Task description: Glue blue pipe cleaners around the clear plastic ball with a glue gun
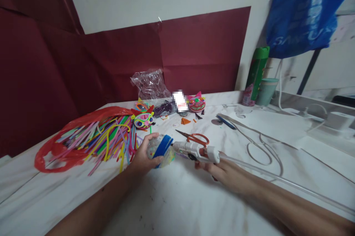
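My left hand (145,156) is wrapped round a clear rounded piece (168,160) with a blue band (163,146) across it; its exact kind I cannot make out. In my right hand (213,169) is a white hot glue gun (194,151), pointed left. The gun's nozzle is at the blue band's right edge; whether it touches I cannot tell. A long clear glue stick (271,175) runs out of the gun's back along my right forearm. Just beyond the gun lie scissors with orange handles (195,138).
Pipe cleaners (108,140) spill from a red plastic bag (46,158) at left. Colourful animal-face crafts (142,119) stand behind. A blue pen-like tool (226,121), a looped cable (257,152) and a white charger (340,123) lie right, near a green can (256,73) and cup (267,91).
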A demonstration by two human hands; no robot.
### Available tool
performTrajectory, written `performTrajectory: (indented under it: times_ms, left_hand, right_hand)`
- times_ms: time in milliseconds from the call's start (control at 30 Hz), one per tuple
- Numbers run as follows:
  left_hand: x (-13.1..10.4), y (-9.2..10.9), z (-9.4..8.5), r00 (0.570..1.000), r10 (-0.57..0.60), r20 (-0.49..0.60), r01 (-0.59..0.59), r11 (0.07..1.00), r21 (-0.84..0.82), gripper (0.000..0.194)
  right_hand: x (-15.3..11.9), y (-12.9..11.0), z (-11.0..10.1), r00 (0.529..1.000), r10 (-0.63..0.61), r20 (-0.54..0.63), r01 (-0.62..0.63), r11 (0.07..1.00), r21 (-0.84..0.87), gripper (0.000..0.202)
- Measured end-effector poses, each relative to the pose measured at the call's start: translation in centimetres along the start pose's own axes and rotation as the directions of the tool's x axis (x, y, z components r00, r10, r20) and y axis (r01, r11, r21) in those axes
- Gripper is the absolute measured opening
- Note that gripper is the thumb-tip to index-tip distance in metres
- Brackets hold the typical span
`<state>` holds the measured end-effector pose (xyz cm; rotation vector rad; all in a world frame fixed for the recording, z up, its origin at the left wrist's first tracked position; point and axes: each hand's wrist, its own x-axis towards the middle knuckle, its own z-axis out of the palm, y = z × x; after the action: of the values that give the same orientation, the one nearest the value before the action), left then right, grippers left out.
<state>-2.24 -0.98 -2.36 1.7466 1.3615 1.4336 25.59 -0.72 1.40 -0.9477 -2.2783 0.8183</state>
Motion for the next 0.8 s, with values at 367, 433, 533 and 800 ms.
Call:
performTrajectory:
  times_ms: [367, 433, 533, 800]
  left_hand:
    - [0.0, 0.1, 0.0, 1.000, -0.008, 0.019, 0.009, 1.000, -0.022, 0.067]
    - [-0.1, 0.1, 0.1, 1.000, -0.007, 0.009, 0.007, 1.000, -0.021, 0.067]
    - [-0.1, 0.2, 0.1, 1.000, 0.002, 0.003, -0.002, 1.000, 0.003, 0.068]
    - [0.1, -0.2, -0.5, 0.996, 0.011, 0.084, -0.013, 1.000, 0.024, 0.069]
  right_hand:
    - [-0.1, 0.4, 0.2, 1.000, 0.002, 0.029, -0.002, 1.000, -0.013, 0.032]
    - [0.0, 0.5, 0.1, 1.000, 0.016, 0.013, -0.016, 1.000, -0.004, 0.031]
    - [0.0, 0.7, 0.1, 1.000, -0.002, -0.001, 0.002, 1.000, -0.005, 0.031]
    - [-0.1, 1.0, 0.3, 0.999, -0.047, 0.025, 0.048, 0.999, -0.008, 0.032]
